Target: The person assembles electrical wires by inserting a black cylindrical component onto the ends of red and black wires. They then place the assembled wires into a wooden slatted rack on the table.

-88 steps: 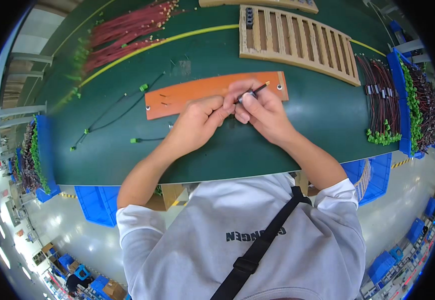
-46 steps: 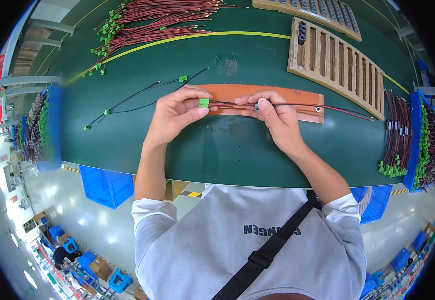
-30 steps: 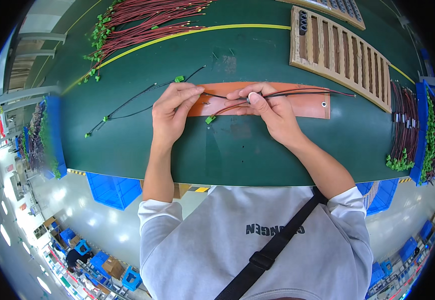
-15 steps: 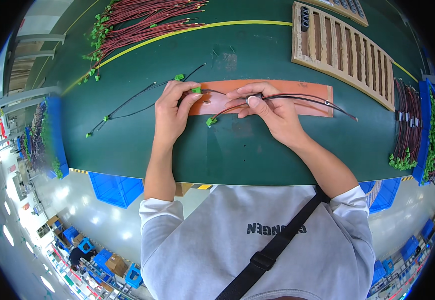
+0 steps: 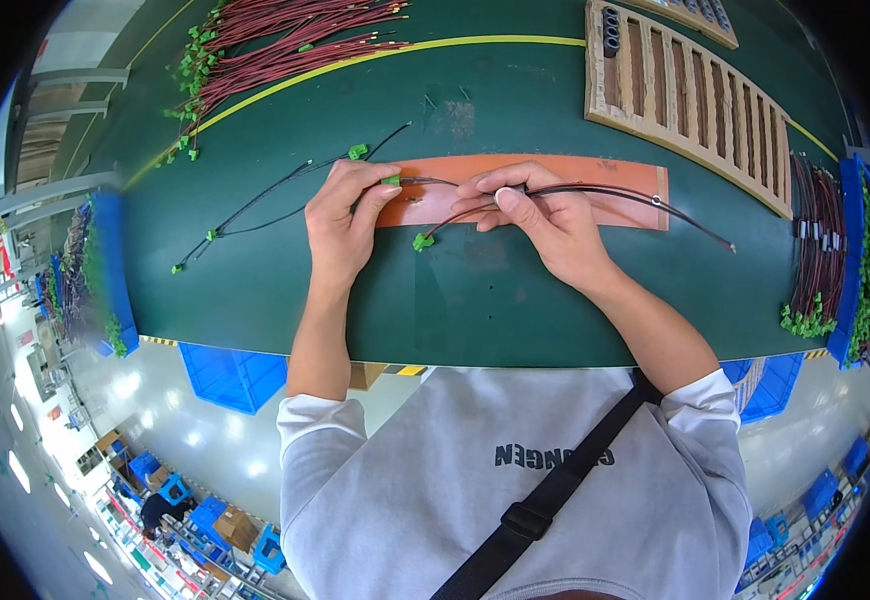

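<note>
My left hand (image 5: 343, 208) pinches a green connector (image 5: 391, 181) that has dark wires running from it toward the right. My right hand (image 5: 537, 215) is closed round a bundle of red and black wires (image 5: 615, 190), with a small dark ring-like part partly hidden between thumb and fingers. The bundle's far end extends right, past the orange strip. A second green connector (image 5: 423, 242) hangs from a wire just left of my right hand. Both hands are over an orange strip (image 5: 425, 208) on the green table. Another black wire harness (image 5: 265, 199) with green connectors lies left of my left hand.
Red wires with green connectors (image 5: 285, 45) are heaped at the far left. A slotted wooden rack (image 5: 685, 100) holding dark rings stands at the far right. More bundled wires (image 5: 817, 240) lie at the right edge, beside a blue bin (image 5: 841, 300).
The free end of the wire bundle has shifted slightly right and down. Both hands keep their holds, almost unmoved.
</note>
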The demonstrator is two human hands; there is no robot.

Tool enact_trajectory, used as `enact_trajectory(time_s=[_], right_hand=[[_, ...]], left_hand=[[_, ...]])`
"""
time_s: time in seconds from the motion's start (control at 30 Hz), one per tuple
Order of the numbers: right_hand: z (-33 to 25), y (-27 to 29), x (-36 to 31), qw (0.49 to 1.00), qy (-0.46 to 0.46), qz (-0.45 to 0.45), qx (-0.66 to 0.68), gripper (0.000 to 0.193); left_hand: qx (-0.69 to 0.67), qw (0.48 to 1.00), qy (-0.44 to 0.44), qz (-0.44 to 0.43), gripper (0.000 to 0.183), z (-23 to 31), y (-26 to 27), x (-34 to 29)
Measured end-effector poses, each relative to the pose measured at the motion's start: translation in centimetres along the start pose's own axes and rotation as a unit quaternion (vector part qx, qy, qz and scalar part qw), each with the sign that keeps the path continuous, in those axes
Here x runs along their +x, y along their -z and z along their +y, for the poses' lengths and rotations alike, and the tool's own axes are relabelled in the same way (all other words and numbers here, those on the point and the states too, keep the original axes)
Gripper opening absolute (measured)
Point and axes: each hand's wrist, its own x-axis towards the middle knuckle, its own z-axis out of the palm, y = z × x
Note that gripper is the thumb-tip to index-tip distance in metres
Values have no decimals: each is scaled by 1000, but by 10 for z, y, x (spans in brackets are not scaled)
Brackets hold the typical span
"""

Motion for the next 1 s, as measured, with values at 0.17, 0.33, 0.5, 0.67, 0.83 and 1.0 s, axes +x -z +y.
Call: enact_trajectory(time_s=[0.17, 0.33, 0.5, 0.67, 0.83, 1.0], right_hand=[[2, 1, 1, 1000, 3, 3, -2, 24], [1, 0, 1, 1000, 1, 7, 0, 24], [0, -3, 0, 1000, -9, 15, -11, 24], [-2, -1, 1, 999, -13, 32, -12, 26], [-2, -5, 0, 999, -24, 42, -4, 26], [0, -3, -1, 999, -14, 35, -29, 27]], left_hand=[[19, 1000, 23, 5, 13, 1, -2, 3], [44, 999, 15, -2, 12, -2, -2, 4], [115, 993, -14, -26, 14, -1, 1, 3], [33, 995, -82, -50, 29, 15, 14, 4], [107, 974, -156, -127, 32, 20, 13, -3], [-53, 995, -24, -84, 22, 18, 18, -5]])
